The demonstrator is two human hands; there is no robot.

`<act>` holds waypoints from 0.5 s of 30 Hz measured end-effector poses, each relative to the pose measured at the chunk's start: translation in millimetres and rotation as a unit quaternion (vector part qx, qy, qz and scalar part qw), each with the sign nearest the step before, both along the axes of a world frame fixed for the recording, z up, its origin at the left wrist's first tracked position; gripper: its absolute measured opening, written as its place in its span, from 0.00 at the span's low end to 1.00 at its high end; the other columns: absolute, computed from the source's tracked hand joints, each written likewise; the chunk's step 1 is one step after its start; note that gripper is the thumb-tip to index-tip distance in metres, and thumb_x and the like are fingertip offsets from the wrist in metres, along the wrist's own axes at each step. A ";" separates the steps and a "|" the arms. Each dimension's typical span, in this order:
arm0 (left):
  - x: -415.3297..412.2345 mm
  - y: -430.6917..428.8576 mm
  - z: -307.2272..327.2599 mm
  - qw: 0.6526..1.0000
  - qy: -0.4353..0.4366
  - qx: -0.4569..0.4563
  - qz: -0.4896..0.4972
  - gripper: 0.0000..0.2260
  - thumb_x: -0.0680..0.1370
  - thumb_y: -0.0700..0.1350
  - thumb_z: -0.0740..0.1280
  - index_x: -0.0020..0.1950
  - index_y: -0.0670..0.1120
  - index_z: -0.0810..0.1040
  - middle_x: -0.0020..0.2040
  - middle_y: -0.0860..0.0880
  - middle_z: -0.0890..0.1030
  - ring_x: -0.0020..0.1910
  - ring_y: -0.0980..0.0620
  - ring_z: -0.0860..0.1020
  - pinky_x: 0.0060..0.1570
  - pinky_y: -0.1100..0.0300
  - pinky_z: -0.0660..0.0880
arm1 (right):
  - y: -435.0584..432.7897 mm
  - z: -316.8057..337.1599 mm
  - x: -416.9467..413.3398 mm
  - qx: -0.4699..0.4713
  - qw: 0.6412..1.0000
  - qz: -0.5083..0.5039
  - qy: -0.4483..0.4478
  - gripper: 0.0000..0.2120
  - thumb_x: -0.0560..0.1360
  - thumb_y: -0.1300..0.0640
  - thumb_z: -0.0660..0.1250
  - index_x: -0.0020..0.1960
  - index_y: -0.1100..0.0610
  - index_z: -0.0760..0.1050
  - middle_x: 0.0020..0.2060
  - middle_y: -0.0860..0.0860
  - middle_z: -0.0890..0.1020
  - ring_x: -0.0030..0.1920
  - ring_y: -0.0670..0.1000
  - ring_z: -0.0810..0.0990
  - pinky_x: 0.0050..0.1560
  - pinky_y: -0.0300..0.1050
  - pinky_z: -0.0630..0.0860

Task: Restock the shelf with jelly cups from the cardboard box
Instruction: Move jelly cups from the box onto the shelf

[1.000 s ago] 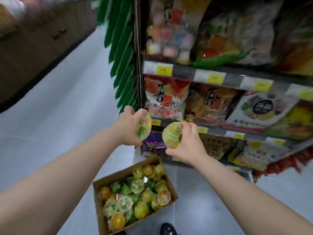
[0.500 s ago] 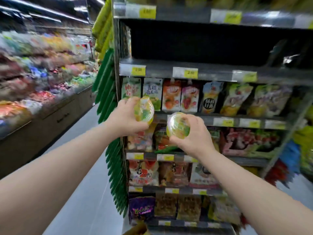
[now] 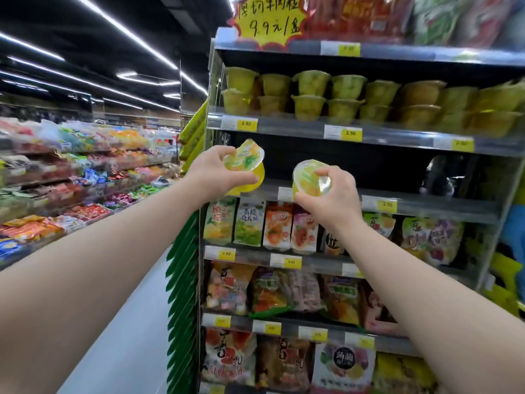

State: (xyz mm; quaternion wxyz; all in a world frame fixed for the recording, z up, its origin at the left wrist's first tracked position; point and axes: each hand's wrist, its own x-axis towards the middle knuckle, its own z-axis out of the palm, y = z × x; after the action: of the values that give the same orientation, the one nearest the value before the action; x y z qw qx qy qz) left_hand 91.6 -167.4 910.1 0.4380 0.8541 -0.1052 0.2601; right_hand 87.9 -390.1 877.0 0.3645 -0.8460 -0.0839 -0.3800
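My left hand (image 3: 216,173) grips a yellow-green jelly cup (image 3: 248,163), tilted with its lid facing me. My right hand (image 3: 331,197) grips a second jelly cup (image 3: 308,177) by its rim. Both cups hover in front of a dark, mostly bare shelf (image 3: 412,201) at chest height. One shelf up, two stacked rows of jelly cups (image 3: 341,98) fill the board. The cardboard box is out of view.
Below the bare shelf hang and stand bags of snacks (image 3: 250,226) on several lower shelves with yellow price tags. Green strips (image 3: 181,274) line the rack's left end. An aisle floor (image 3: 119,351) runs left, with candy bins (image 3: 71,177) beyond it.
My view has swung up from the floor and box to the upper shelves. Both hands have risen with their cups to the height of the bare shelf.
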 end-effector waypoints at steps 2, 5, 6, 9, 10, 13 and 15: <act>10.0 2.0 3.5 1.000 0.004 0.003 0.003 0.35 0.68 0.54 0.77 0.71 0.52 0.68 0.64 0.50 0.72 0.54 0.54 0.69 0.50 0.59 0.66 | 3.0 4.6 12.9 0.008 1.000 0.004 0.001 0.27 0.68 0.48 0.74 0.64 0.53 0.72 0.62 0.51 0.72 0.61 0.50 0.70 0.55 0.41 0.66; 32.2 9.9 2.9 1.000 -0.003 0.012 0.014 0.34 0.67 0.56 0.77 0.70 0.53 0.69 0.65 0.51 0.72 0.55 0.54 0.69 0.52 0.59 0.66 | 8.1 4.3 37.2 0.024 1.000 0.014 -0.006 0.21 0.72 0.47 0.71 0.62 0.54 0.77 0.61 0.51 0.76 0.61 0.51 0.73 0.56 0.41 0.68; 40.8 13.6 2.5 1.000 -0.006 0.011 0.019 0.33 0.67 0.56 0.77 0.69 0.53 0.70 0.65 0.51 0.73 0.55 0.54 0.69 0.53 0.58 0.67 | 10.3 3.3 46.6 0.024 0.999 0.016 -0.013 0.20 0.72 0.47 0.71 0.61 0.54 0.77 0.60 0.50 0.76 0.61 0.50 0.73 0.56 0.40 0.68; 69.5 26.5 4.1 1.000 -0.011 0.008 0.025 0.32 0.66 0.60 0.76 0.67 0.53 0.73 0.62 0.52 0.73 0.54 0.54 0.69 0.53 0.58 0.67 | 19.1 3.5 79.5 0.027 0.998 0.029 -0.042 0.18 0.72 0.47 0.72 0.58 0.55 0.79 0.54 0.47 0.75 0.56 0.47 0.73 0.54 0.38 0.67; 79.7 30.8 5.5 1.000 -0.012 0.006 0.025 0.31 0.66 0.60 0.76 0.66 0.52 0.74 0.60 0.53 0.73 0.54 0.55 0.69 0.52 0.58 0.66 | 22.3 4.5 91.9 0.030 0.998 0.032 -0.052 0.18 0.71 0.47 0.73 0.57 0.55 0.80 0.52 0.46 0.73 0.54 0.45 0.72 0.53 0.37 0.67; 111.3 40.5 7.2 1.000 -0.010 -0.006 0.025 0.30 0.66 0.60 0.76 0.64 0.51 0.76 0.56 0.54 0.71 0.53 0.55 0.68 0.51 0.59 0.65 | 31.6 6.3 126.2 0.041 0.996 0.038 -0.065 0.16 0.71 0.49 0.73 0.55 0.55 0.80 0.50 0.45 0.72 0.52 0.43 0.71 0.52 0.35 0.66; 131.5 44.5 5.0 0.999 -0.008 -0.025 0.028 0.30 0.65 0.60 0.76 0.64 0.50 0.76 0.55 0.54 0.71 0.53 0.55 0.69 0.51 0.59 0.65 | 37.1 4.6 146.6 0.043 0.996 0.047 -0.067 0.14 0.72 0.50 0.73 0.54 0.55 0.80 0.50 0.46 0.72 0.51 0.43 0.71 0.51 0.36 0.66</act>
State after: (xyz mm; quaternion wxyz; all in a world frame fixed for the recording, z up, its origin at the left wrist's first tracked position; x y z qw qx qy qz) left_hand 223.1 -123.0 915.1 0.4510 0.8432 -0.0781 0.2819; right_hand 234.5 -353.0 881.7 0.4117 -0.7973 -0.1317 -0.4213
